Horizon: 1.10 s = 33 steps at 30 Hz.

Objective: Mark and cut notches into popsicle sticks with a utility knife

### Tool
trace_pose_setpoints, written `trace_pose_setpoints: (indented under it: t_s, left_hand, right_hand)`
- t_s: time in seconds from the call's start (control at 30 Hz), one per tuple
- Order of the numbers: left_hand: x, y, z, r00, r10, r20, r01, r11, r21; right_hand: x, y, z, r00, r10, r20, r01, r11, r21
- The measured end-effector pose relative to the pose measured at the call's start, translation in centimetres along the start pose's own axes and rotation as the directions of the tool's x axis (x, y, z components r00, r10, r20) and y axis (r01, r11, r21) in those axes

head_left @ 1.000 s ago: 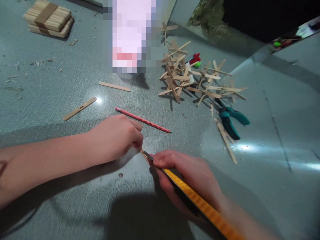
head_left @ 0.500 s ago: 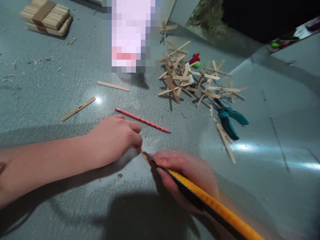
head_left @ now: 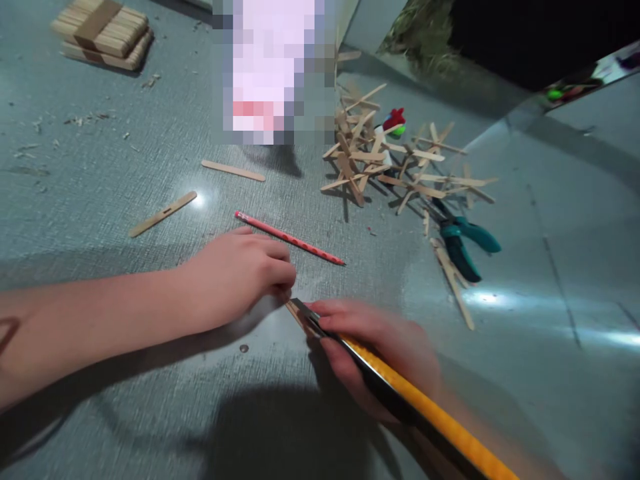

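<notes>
In the head view my right hand (head_left: 375,347) is closed around a yellow and black utility knife (head_left: 425,400). Its blade lies against a wooden craft stick (head_left: 296,315) on the table. My left hand (head_left: 250,270) pinches the far end of that stick, its fingers curled. A red pencil (head_left: 295,239) lies just beyond my left hand. Further left, a notched craft stick (head_left: 163,214) and a plain craft stick (head_left: 233,171) rest flat. Part of the stick being cut is hidden by the knife and my right hand.
Banded bundles of craft sticks (head_left: 103,33) lie at the back left, with wood shavings (head_left: 90,119) nearby. A heap of crossed sticks (head_left: 360,157) spreads at the back right. Teal-handled pliers (head_left: 463,243) lie beside loose sticks (head_left: 453,283). Further back is a pixelated patch.
The view has shifted slightly. The knife blade still rests on the stick, and my right hand, a little blurred, has moved slightly. My left hand keeps its pinch.
</notes>
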<state>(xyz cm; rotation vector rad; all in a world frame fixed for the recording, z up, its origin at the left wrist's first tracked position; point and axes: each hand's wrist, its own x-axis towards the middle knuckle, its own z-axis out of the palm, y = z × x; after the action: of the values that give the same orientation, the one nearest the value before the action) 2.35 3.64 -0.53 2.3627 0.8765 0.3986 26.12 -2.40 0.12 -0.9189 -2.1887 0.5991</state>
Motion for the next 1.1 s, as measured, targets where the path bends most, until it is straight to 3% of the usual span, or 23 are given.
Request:
trace_pose_setpoints:
  t_s: [0.43, 0.73, 1.1]
  left_hand:
    - [0.3, -0.4, 0.3, 1.0, 0.015, -0.02, -0.015, 1.0, 0.003]
    - [0.2, -0.4, 0.4, 0.999, 0.032, -0.028, -0.032, 0.999, -0.015]
    - [1.5, 0.4, 0.7, 0.995, -0.039, 0.088, 0.021, 0.979, 0.201]
  right_hand:
    - [-0.3, -0.2, 0.2, 1.0, -0.003, 0.008, 0.004, 0.999, -0.048]
    - [-1.1, 0.0, 0.0, 0.996, 0.003, 0.086, 0.0, 0.999, -0.04]
    - [-1.3, -0.5, -0.5, 0.978, 0.077, 0.195, -0.064, 0.995, -0.073]
